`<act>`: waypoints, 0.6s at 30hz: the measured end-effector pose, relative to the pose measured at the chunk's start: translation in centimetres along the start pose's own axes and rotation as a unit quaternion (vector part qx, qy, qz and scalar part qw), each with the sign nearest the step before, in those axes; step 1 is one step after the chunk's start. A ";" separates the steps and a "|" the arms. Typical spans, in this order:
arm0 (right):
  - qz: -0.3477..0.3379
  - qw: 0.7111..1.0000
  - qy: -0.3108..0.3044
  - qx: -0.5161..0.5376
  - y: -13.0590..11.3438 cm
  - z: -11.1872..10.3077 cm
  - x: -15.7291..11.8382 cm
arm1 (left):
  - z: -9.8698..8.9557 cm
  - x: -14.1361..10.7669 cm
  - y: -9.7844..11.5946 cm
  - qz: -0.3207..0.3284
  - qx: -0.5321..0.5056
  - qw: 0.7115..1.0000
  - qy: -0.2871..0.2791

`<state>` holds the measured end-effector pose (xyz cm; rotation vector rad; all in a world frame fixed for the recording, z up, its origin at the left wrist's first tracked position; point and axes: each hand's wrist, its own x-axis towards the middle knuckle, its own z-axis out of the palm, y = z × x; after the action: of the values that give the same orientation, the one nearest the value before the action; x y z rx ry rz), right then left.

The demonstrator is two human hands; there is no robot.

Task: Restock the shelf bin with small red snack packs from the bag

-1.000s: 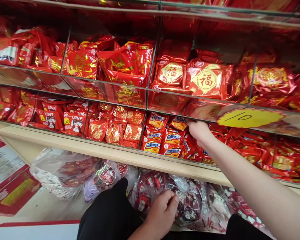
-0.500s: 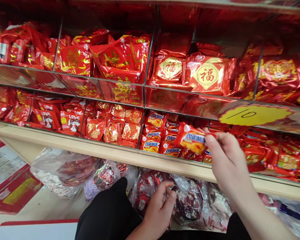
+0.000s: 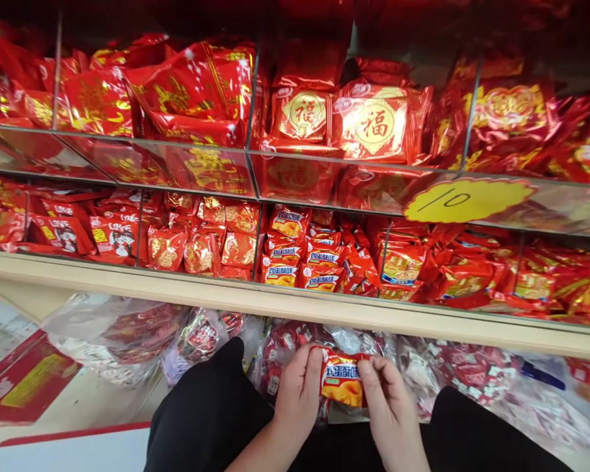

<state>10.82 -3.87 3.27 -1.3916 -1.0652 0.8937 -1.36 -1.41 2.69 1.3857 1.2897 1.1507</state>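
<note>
A small red snack packet (image 3: 342, 379) with blue lettering and a yellow-orange picture is held low, in front of the shelves and above my lap. My left hand (image 3: 299, 387) pinches its left end, and my right hand (image 3: 387, 396) has the right end between thumb and fingers. The printed face is turned up toward me. Similar packets (image 3: 282, 252) stand stacked in a compartment of the lower shelf, beyond my hands.
Clear dividers split both shelves into compartments of red and gold packets (image 3: 373, 124). A yellow price tag (image 3: 467, 200) reading 10 hangs on the upper front panel. Beneath the pale shelf edge (image 3: 226, 298) lie plastic bags of goods (image 3: 122, 334). A red-and-white box (image 3: 24, 380) is at left.
My right hand has brought the snack packet down and left from the lower shelf. My left hand has risen and taken the other end. The view has shifted slightly right.
</note>
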 end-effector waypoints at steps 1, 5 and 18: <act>-0.006 1.000 0.006 -0.019 0.2 -0.1 0.0 | 0.0 0.1 0.0 0.009 0.031 0.999 0.008; -0.057 0.993 0.048 -0.096 1.4 -0.1 -0.3 | -0.2 0.3 -0.2 0.043 0.117 0.992 0.018; 0.080 0.996 0.033 0.023 1.3 -0.4 -0.4 | 0.5 0.2 0.0 -0.048 -0.043 0.998 0.001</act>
<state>11.19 -4.30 2.01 -1.4733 -0.8882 0.9749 -0.90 -1.17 2.58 1.2476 1.2798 1.1304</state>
